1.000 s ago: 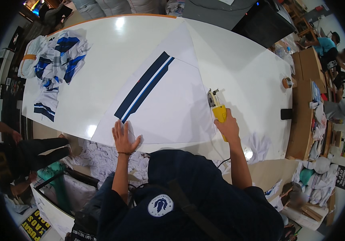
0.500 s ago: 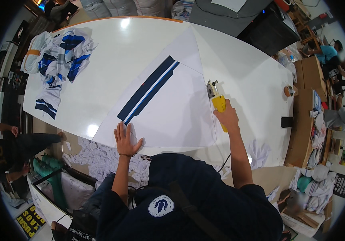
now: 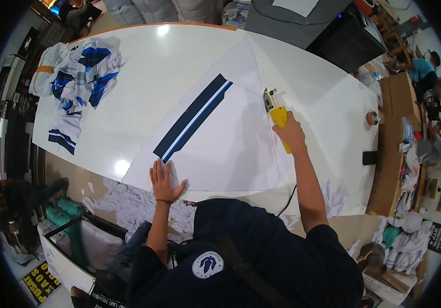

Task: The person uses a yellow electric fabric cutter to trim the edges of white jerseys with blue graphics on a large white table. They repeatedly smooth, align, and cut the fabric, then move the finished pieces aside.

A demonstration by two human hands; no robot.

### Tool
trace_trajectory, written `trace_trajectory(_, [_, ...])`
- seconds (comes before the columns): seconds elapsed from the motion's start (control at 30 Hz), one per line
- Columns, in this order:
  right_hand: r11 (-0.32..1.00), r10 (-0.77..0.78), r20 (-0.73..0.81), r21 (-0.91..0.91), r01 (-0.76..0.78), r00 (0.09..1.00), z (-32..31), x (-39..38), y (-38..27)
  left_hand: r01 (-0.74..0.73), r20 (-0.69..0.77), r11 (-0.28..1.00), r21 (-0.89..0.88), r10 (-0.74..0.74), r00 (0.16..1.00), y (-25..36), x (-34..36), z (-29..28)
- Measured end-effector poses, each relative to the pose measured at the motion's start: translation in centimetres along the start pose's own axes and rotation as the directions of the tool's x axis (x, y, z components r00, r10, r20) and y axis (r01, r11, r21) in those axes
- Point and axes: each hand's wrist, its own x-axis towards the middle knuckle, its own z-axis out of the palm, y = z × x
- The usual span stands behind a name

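Note:
My left hand [image 3: 166, 182] lies open, fingers spread, on a large triangular white sheet [image 3: 215, 159], just below the lower end of a navy, white and blue striped strip [image 3: 182, 131] lying on it. My right hand [image 3: 291, 131] is wrapped round a yellow electric cutting tool [image 3: 280, 115] with a round metal head, which rests at the sheet's right edge, high up near a faint line crossing it. A black cord runs down from the tool. Both lie on a glossy white table [image 3: 328, 82].
Rumpled white and blue fabric pieces [image 3: 89, 72] lie at the table's left. A black boxy device [image 3: 343, 36] stands at the back right. Phone [image 3: 369, 157], tape roll [image 3: 372, 117] and cardboard boxes [image 3: 395, 92] are at right. Co-workers [image 3: 10, 200] are at both sides; scraps [image 3: 118, 200] lie below the table.
My right hand has moved the yellow tool away from me, up along the sheet's right edge. The whole view has shifted slightly. The person at the left has moved a little.

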Motion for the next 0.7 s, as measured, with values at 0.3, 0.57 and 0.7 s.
trace_trajectory(0.3, [0.988,-0.119,-0.024,0.093,0.12,0.993,1.6,5.2,-2.7,-0.059,-0.045,0.998,-0.012,0.058,0.997,-2.6,-2.1,2.0])
trace_trajectory(0.57, [0.929,-0.003,0.025,0.369,-0.006,1.0,1.6,-0.8,7.2,-0.08,0.348,0.916,0.393,-0.068,0.935,-9.5,4.6,-0.9])
trace_trajectory(0.7, [0.936,-0.026,0.055,0.351,0.005,0.998,1.8,-6.0,13.4,-0.131,0.497,0.918,0.375,-0.08,0.864,-12.7,7.8,-4.8])
